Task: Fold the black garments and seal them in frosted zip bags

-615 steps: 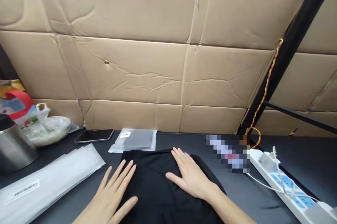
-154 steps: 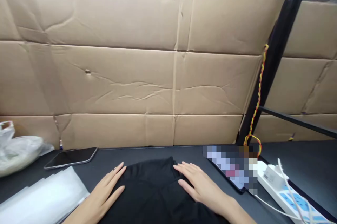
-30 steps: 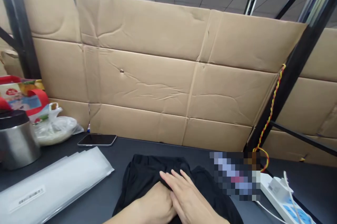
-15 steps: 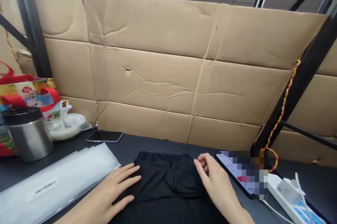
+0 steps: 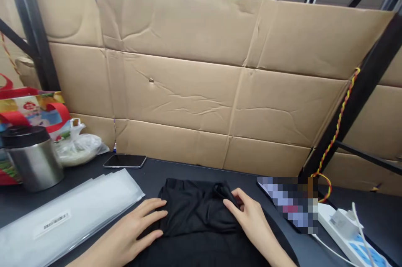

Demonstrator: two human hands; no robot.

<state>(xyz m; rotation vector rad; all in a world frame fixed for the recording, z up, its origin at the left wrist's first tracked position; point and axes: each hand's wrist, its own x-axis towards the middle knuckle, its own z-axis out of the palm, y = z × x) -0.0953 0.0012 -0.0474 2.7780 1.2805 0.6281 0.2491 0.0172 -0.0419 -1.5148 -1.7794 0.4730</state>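
The black cloth [image 5: 191, 212] lies between the two hands, the left hand [image 5: 138, 225] resting with fingers spread along its near side, seemingly to steady it, while the right hand [image 5: 251, 216] pinches a raised fold at its opposite edge, probably to straighten it. The plastic bags [image 5: 81, 212] lie beyond the left hand, perhaps to stay within reach. The cloth's lower end is cut off, the right fingertips are partly hidden, and the phone [image 5: 273, 200] beyond that hand is mostly pixelated.
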